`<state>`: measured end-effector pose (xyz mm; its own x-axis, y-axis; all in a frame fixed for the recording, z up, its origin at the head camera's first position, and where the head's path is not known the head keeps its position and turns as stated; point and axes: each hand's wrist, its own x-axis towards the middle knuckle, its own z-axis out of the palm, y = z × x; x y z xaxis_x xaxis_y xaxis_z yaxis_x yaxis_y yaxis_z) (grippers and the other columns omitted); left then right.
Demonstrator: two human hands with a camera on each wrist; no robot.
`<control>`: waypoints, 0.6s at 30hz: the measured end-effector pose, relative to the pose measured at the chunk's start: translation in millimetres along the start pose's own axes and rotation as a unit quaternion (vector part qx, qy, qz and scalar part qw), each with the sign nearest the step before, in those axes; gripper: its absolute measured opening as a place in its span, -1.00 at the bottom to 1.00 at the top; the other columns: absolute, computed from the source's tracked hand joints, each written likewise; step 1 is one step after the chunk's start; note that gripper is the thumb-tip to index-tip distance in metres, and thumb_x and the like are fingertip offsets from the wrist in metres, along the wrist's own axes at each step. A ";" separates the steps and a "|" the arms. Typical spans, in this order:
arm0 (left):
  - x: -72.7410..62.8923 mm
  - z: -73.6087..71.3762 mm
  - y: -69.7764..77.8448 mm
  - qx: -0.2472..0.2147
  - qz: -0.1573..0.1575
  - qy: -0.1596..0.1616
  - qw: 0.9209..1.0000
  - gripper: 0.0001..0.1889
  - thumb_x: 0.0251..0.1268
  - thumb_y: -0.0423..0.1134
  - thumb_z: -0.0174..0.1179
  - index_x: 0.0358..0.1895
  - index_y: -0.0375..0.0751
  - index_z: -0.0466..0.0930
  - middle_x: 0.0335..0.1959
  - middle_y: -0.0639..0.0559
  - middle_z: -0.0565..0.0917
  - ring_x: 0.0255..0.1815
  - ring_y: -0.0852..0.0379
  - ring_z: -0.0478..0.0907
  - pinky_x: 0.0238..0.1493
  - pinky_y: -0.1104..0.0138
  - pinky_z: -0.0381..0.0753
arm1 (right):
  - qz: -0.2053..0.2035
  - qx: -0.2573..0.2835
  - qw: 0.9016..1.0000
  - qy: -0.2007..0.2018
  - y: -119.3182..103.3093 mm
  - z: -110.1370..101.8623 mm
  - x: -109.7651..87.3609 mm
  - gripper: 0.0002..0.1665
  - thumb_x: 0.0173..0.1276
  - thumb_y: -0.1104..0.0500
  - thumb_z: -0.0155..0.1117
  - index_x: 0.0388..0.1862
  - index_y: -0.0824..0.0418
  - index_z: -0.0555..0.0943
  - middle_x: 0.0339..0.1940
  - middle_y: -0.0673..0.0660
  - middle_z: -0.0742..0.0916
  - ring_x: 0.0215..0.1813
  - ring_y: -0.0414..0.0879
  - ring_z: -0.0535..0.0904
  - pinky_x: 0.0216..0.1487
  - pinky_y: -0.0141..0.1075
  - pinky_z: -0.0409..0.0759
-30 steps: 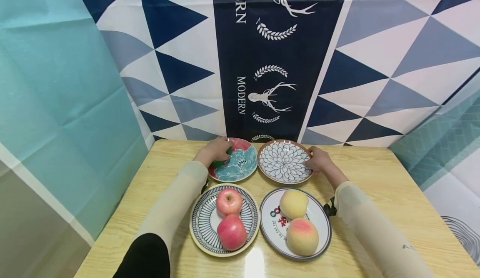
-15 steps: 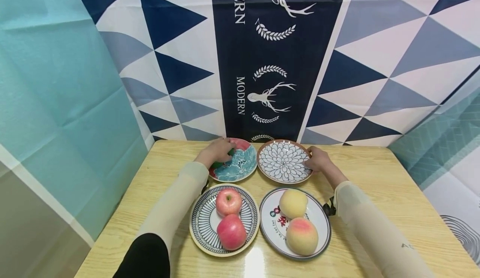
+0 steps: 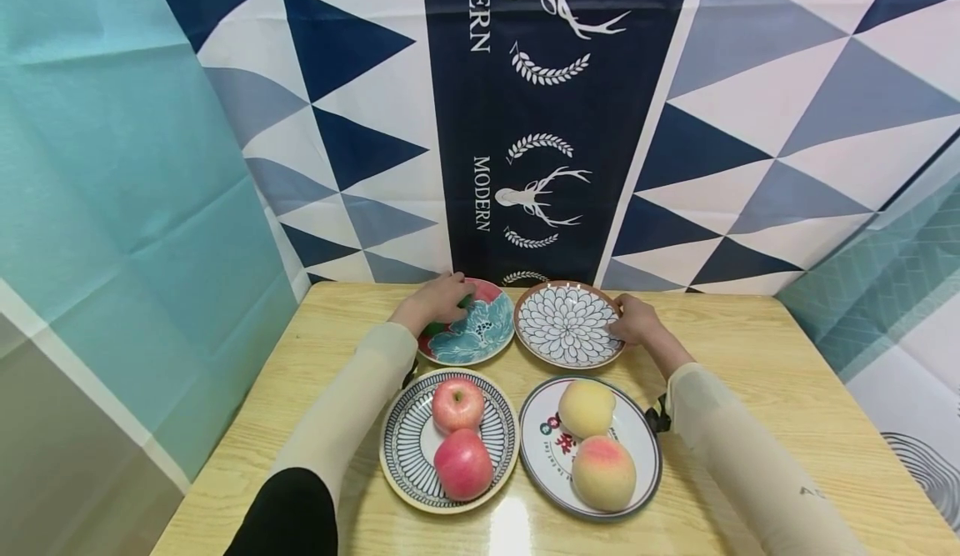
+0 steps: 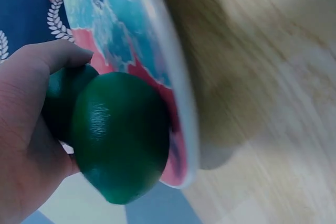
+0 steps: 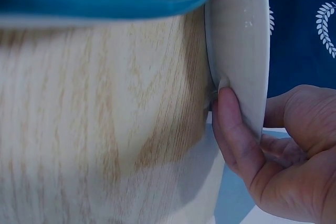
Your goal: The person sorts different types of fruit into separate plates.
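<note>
At the back left of the table lies a red and blue flower plate [image 3: 480, 331] with two green limes on it. My left hand [image 3: 433, 304] reaches over its left side. In the left wrist view the fingers curl round the farther lime [image 4: 63, 95], while the nearer lime [image 4: 123, 135] sits in front of it. To the right, a brown-rimmed plate with white petals [image 3: 566, 323] has its right edge pinched by my right hand [image 3: 636, 320]. The right wrist view shows fingertips [image 5: 228, 100] under this plate's pale underside [image 5: 241, 40] and the thumb on the other side.
Closer in, a black-and-white patterned plate [image 3: 401, 464] carries two red apples [image 3: 463, 464]. Beside it a white plate with a dark rim [image 3: 543, 473] carries two peaches [image 3: 603, 473]. A patterned cloth [image 3: 525, 106] hangs behind the wooden table [image 3: 750, 373].
My left hand has shifted very slightly to the right over the limes. The right hand keeps its hold on the petal plate, and the plates and fruit look unmoved.
</note>
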<state>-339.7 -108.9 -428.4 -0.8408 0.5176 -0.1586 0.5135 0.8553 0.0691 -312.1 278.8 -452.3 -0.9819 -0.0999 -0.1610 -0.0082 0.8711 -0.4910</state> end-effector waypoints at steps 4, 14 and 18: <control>0.4 -8.1 7.2 -0.001 0.009 0.010 1.000 -0.48 0.56 -0.09 0.23 0.50 -0.06 0.50 0.33 -0.17 0.49 0.31 -0.17 0.42 0.38 -0.09 0.44 | -0.002 -0.002 1.000 0.000 0.8 0.0 0.7 -0.33 0.33 0.25 0.38 0.28 0.61 0.41 0.06 0.51 0.62 0.04 0.31 0.53 0.17 0.09 0.54; 7.7 -26.1 31.8 -0.002 0.038 0.027 0.999 -0.57 0.62 -0.08 0.19 0.44 -0.02 0.54 0.29 -0.11 0.49 0.23 -0.11 0.38 0.26 -0.04 0.48 | 0.015 0.003 1.000 -0.010 -1.3 0.6 1.3 -0.33 0.35 0.25 0.38 0.31 0.59 0.40 0.10 0.51 0.61 0.07 0.31 0.52 0.19 0.07 0.54; 13.6 -33.6 42.3 -0.010 0.041 0.034 0.999 -0.68 0.63 -0.08 0.15 0.30 0.00 0.61 0.18 -0.04 0.49 0.15 -0.07 0.36 0.18 -0.04 0.47 | 0.016 0.000 1.000 -0.013 -2.8 -0.4 0.3 -0.34 0.35 0.25 0.37 0.30 0.59 0.40 0.10 0.50 0.60 0.07 0.30 0.52 0.16 0.05 0.55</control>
<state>-335.2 -64.9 -394.5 -0.8056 0.5864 -0.0845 0.5789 0.8094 0.0988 -312.5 276.5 -450.6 -0.9765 -0.0843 -0.1984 0.0230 0.8743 -0.4849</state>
